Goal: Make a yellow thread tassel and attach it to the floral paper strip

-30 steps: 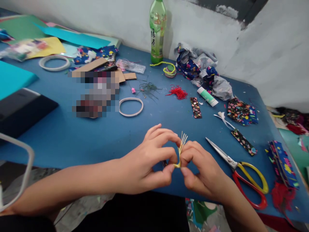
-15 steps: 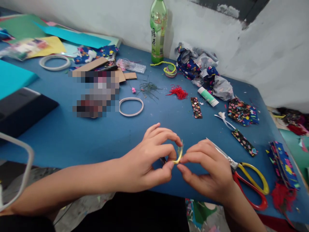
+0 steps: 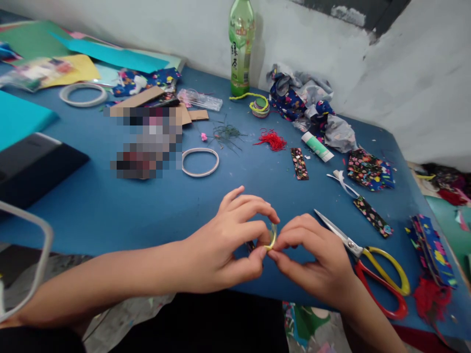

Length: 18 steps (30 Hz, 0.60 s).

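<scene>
Between my two hands, above the front of the table, is a short piece of yellow thread with loose, frayed strands standing up. My left hand pinches it between thumb and index finger, the other fingers curled above. My right hand has its thumb and fingertips closed at the thread's right side. A small dark piece, mostly hidden, shows behind my left fingers. Scissors with one yellow and one red handle lie just right of my right hand, blades slightly apart.
Behind my hands lie a white ring, red threads, a floral strip and a glue tube. A green bottle stands by the wall. A black box is at left; folded blue fabric lies at the right edge.
My right fingertips have shifted slightly, and more of the scissor blades shows beside that hand. The yellow thread's frayed end now curves closer to my left fingers.
</scene>
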{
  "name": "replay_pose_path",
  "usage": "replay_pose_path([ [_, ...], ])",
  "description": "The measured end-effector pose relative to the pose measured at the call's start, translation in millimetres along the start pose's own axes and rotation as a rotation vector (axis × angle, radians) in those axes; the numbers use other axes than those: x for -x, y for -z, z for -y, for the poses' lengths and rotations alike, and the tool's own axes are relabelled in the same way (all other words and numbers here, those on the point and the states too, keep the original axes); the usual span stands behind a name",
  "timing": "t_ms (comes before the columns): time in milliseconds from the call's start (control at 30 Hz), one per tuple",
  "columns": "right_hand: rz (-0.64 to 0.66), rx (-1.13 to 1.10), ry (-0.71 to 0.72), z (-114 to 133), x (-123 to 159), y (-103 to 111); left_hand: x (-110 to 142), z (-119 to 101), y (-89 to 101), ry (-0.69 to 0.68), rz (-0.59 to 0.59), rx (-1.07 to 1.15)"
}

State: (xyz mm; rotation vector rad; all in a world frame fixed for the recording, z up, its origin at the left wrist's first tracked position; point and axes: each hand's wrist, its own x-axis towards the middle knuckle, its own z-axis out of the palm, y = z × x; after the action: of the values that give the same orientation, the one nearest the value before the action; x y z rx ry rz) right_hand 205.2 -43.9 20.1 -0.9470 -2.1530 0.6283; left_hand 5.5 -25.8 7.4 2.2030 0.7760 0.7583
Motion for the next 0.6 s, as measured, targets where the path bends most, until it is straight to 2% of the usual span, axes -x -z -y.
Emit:
replay_pose_path([
  [200, 0.150, -0.251, -0.264, 1.8, 2.7, 1.2, -0.4, -0.9, 3.0, -0.006, 0.077, -0.055],
  [367, 0.252, -0.418, -0.404, 5.1, 1.0, 3.3, 1.4, -3.3, 0.8, -0.046, 0.006, -0.070],
  [433, 0.237, -0.463, -0.424, 4.1, 1.4, 6.6, 1.7, -3.8, 0.9, -0.044, 0.007, -0.087],
  [600, 0.049, -0.407, -0.395, 0.8, 4.6, 15.9, 1.1, -3.3, 1.9, -0.029, 0.001, -0.079],
])
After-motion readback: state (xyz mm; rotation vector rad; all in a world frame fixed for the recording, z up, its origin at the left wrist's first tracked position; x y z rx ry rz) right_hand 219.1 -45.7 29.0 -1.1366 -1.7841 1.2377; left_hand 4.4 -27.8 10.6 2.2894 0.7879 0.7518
